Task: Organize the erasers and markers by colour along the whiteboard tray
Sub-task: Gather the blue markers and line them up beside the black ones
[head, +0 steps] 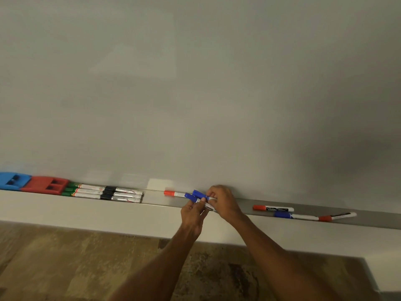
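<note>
Both hands meet mid-tray: the left hand (192, 216) and right hand (223, 203) are each closed on the blue markers (196, 195), gathering the blues (my read of the step). A red marker (173, 193) lies just at nine o'clock of them; more strays (282, 213) sit at three o'clock. Next move: set the blues down beside the sorted markers (108, 193) and erasers (41, 184) at nine o'clock.

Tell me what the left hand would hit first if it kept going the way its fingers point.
The left hand points up toward the board, so its blue markers would probably meet the red-capped marker lying behind them first, then the whiteboard. Depth is unclear.
</note>
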Motion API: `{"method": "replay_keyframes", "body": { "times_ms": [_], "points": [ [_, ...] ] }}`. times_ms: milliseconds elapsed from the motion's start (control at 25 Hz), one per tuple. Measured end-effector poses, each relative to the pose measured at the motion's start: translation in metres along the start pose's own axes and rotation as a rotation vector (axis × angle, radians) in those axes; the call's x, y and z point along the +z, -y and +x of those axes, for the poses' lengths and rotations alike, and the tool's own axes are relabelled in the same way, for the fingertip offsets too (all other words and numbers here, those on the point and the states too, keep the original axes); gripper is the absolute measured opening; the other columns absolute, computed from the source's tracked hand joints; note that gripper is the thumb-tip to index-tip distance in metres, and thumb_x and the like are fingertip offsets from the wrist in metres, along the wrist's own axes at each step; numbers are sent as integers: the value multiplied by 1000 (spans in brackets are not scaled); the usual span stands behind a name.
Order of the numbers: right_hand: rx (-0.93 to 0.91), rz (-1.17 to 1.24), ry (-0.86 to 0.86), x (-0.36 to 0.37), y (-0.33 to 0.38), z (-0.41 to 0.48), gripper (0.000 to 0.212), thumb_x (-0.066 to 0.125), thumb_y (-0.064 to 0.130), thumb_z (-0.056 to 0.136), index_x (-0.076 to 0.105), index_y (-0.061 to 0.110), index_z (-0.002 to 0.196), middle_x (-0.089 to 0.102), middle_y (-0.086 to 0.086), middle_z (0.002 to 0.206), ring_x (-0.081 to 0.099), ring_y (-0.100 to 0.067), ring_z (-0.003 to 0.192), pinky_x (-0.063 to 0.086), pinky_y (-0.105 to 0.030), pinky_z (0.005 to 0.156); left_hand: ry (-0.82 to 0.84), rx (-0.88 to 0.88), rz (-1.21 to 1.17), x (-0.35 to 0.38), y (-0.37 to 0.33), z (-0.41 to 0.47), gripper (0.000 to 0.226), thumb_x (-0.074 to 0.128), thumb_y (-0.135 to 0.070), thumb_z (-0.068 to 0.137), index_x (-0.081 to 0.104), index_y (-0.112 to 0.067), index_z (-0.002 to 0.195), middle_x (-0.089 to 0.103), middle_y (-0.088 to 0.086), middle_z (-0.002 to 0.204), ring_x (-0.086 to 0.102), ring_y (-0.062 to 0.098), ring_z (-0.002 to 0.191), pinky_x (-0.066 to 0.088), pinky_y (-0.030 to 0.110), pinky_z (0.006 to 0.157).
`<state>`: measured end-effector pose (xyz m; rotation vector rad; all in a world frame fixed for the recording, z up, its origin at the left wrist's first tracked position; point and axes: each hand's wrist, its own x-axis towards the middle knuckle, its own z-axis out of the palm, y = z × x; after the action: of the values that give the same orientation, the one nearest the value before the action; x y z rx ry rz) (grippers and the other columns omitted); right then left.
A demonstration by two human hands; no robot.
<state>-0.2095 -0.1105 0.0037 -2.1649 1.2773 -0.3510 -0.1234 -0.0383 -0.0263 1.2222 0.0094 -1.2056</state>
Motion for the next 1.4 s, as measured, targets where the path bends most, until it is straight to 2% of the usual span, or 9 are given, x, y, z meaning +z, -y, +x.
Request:
{"method": "replay_keyframes", "body": {
  "times_ms": [200,360,480,600,760,920,1080,1280,1400],
  "points": [
    [-10,61,35,0,-5,-1,18,65,14,87,67,7,103,67,-13,106,66,-22,94,54,-26,81,28,-13,0,7,3,1,14,56,-8,94,67,-2,98,70,17,92,68,27,83,57,39,84],
    [-1,93,29,-3,-12,-5,20,65,13,87,68,9,107,68,-11,109,65,-21,96,49,-18,81,26,-13,-15,14,4,0,13,57,-8,93,66,0,98,69,16,89,67,25,80,58,33,73],
    [12,106,4,-11,-21,-12,20,60,10,90,68,8,109,69,-10,109,66,-21,96,47,-16,81,10,-31,-16,23,12,1,13,55,-8,94,63,0,102,67,17,93,66,26,82,56,37,79],
    [69,109,-58,-21,-38,-22,21,52,6,92,67,4,106,68,-14,107,65,-25,98,49,-23,85,-6,-65,-42,35,23,-1,14,55,-6,94,61,0,106,66,16,97,65,27,88,53,41,86],
    [177,20,-149,-41,-73,-40,19,51,5,93,66,4,104,67,-14,106,62,-25,100,49,-28,90,-25,-108,-99,55,39,-6,22,55,-3,94,58,1,115,64,17,104,62,31,100,50,45,93],
    [245,-144,-126,-65,-106,-58,11,55,9,92,65,7,95,66,-14,100,60,-27,97,49,-31,84,-32,-143,-141,71,52,-9,24,54,-1,94,54,0,118,60,20,115,58,32,108,49,45,95],
    [293,-337,-128,-91,-139,-73,17,53,7,92,63,11,105,63,-10,109,56,-25,103,47,-31,88,-15,-171,-168,82,65,-15,30,54,-2,94,53,2,123,60,20,118,59,32,110,46,48,102],
    [347,-490,-19,-111,-163,-81,20,56,10,92,60,12,111,61,-11,112,56,-26,105,48,-34,90,-5,-182,-145,87,67,-18,11,55,-1,93,59,-3,103,61,19,116,59,31,109,47,46,100],
    [325,-498,26,-114,-165,-79,20,56,11,92,60,13,112,64,-12,111,58,-26,103,50,-34,93,2,-191,-122,86,68,-18,11,54,-1,94,58,-4,103,61,20,116,59,33,110,49,45,96]
  ]
}}
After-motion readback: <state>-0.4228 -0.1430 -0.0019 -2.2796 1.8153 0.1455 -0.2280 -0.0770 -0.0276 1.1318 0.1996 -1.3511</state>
